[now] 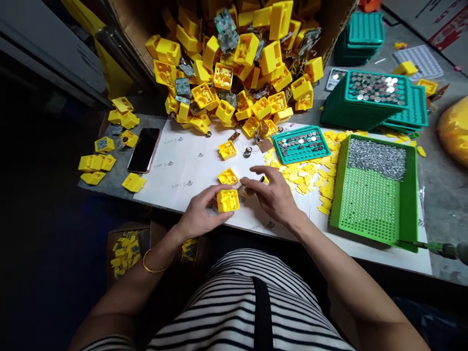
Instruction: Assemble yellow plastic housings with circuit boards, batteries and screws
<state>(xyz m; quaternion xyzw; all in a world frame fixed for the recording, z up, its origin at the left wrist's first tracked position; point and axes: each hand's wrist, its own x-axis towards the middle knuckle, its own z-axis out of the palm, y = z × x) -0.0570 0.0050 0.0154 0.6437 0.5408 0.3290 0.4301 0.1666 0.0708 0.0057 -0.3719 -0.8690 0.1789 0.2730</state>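
My left hand [200, 210] grips a small yellow plastic housing [228, 201] between thumb and fingers, its hollow, ribbed side facing up. Just to the right, my right hand [275, 196] has its thumb and fingertips drawn together around a small dark part beside the housing; its kind is too small to tell. Thin wires seem to run between that part and the housing. Right behind the held piece lies another yellow housing [227, 176], and farther back a third one [227, 150]. Small round dark parts [247, 152] with wires rest near it.
A cardboard box [129, 29] spills many yellow housings at the back. A teal tray [302, 144] of round metal discs lies among flat yellow pieces [302, 178]. The green basket [411, 195] at right holds screws. A phone [144, 150] lies left; a screwdriver-like tool [438, 248] juts in right.
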